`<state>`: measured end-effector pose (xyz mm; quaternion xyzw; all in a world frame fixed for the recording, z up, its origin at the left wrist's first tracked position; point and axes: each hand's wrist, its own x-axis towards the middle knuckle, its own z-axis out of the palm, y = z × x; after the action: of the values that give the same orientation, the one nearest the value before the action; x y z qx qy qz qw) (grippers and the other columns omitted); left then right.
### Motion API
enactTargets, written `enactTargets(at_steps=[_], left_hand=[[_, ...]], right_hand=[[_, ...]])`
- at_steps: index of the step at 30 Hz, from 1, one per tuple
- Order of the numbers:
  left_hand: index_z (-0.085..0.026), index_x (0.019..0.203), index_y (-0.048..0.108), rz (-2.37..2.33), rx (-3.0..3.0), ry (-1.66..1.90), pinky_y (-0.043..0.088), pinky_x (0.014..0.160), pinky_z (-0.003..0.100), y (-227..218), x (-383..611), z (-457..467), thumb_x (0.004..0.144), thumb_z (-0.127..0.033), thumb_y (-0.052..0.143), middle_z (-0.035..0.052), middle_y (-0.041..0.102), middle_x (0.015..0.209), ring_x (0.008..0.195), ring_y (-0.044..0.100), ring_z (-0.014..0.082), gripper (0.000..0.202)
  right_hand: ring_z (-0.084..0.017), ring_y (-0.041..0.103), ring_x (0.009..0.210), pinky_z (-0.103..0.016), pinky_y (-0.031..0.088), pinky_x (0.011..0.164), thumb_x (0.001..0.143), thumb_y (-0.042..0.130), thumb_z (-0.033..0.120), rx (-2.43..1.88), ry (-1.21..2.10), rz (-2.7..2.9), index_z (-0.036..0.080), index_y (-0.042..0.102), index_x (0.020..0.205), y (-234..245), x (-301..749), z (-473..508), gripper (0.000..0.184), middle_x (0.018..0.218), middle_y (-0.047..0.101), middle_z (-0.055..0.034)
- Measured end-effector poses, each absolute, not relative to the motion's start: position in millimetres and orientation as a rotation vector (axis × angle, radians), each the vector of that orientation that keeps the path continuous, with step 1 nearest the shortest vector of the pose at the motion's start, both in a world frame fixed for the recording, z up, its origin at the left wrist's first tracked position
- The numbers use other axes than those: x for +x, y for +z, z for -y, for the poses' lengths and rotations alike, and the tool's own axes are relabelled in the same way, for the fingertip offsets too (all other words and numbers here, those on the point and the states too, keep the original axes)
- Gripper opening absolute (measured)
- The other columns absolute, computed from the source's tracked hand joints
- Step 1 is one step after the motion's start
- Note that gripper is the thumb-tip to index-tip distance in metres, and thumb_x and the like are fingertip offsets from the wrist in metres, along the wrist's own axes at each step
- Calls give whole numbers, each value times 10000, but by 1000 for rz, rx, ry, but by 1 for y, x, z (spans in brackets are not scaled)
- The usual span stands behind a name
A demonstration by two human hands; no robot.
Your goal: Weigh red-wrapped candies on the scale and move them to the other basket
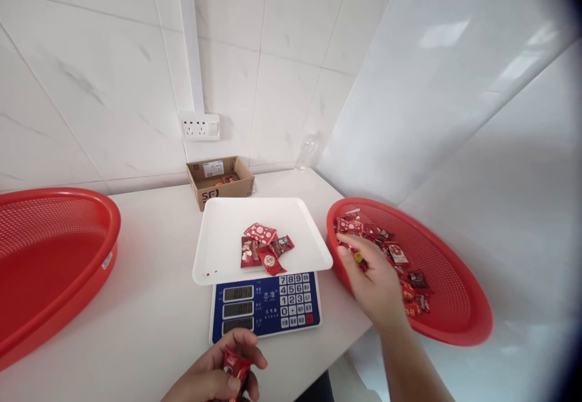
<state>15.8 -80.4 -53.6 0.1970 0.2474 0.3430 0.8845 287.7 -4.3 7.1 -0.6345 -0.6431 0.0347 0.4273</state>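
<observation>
My left hand [222, 371] is in front of the scale, fingers curled around a red wrapped snack packet [235, 365]. Over the left rim of the right-hand red basket [454, 268], my right hand [373, 281] has its thumb and fingertips drawn together. A red and yellow snack packet [359, 257] shows between them, partly hidden. Several red packets [395, 253] lie in that basket beneath and beside the hand. On the scale's white tray [300, 226] sits a small pile of red packets [266, 247]. The blue scale [264, 308] has number keys and three displays.
At the left stands another red perforated basket [54, 281]. A cardboard box [222, 187] with some red packets inside is behind the tray. A clear plastic bottle [308, 150] stands in the back corner. Tiled walls enclose the white table [150, 268] behind and at right.
</observation>
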Motion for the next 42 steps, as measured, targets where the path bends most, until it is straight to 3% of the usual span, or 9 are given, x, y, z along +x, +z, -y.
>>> enactTargets(at_steps=[4,9,13,17,21,24,27,35,42], left_hand=[[-233,961,639,-544,446,638,469,655,284,-46,24,87,632,-143,753,41,644,1041,762,634,160,360],[-204,932,618,-727,600,548,382,487,203,-46,38,88,605,-172,742,15,652,867,535,528,69,351],[-196,936,623,-853,785,445,363,523,186,-48,49,89,628,-139,675,-14,642,826,624,522,78,317],[-190,925,589,-918,810,461,349,508,200,-44,63,92,657,-242,689,-33,601,823,537,499,50,291],[-194,933,535,-1017,833,617,388,557,234,-35,84,96,713,-436,666,-29,561,801,574,540,81,352],[-215,976,537,-1102,1082,734,432,655,264,-28,100,97,813,-421,572,-12,562,772,726,553,135,265],[-255,1001,541,-1136,1518,868,458,746,268,-22,112,97,891,-302,481,20,595,933,845,557,148,133],[-308,1351,261,-1308,2134,1012,482,927,285,-30,122,114,901,-136,432,74,576,1229,1111,548,168,511],[-235,1446,90,-1483,2414,875,314,1076,584,-47,113,136,801,-40,413,110,489,1389,1342,349,274,747]], right_hand=[[-292,562,1093,-439,460,913,837,446,466,-1932,76,1539,241,630,1081,-10,326,38,380,1153,643,-93],[-317,564,1094,-425,518,775,854,365,499,-2125,51,1708,226,602,1153,-33,338,49,470,1189,630,-116],[-312,610,1013,-388,535,639,867,379,483,-2089,-66,1811,222,607,1172,-37,336,45,462,1132,658,-126],[-295,601,1038,-415,517,805,855,461,463,-1768,-41,1684,204,646,1089,-40,334,56,395,1101,666,-120],[-229,614,1016,-359,488,876,852,549,419,-1410,712,1584,266,621,1122,-53,313,79,318,1139,649,-85],[-248,490,1221,-372,459,931,808,557,565,-918,1686,1477,310,380,1384,-62,286,87,655,1405,450,-99],[-236,335,1343,-404,291,1072,754,577,627,-607,2165,1212,301,194,1465,-62,268,84,871,1474,344,-101],[-184,428,1277,-407,224,1089,790,577,583,-397,2408,649,303,315,1421,-50,255,85,738,1299,549,-88],[-204,461,1243,-372,318,1033,765,675,455,-428,2346,676,298,435,1353,-57,234,110,654,1309,541,-65]])
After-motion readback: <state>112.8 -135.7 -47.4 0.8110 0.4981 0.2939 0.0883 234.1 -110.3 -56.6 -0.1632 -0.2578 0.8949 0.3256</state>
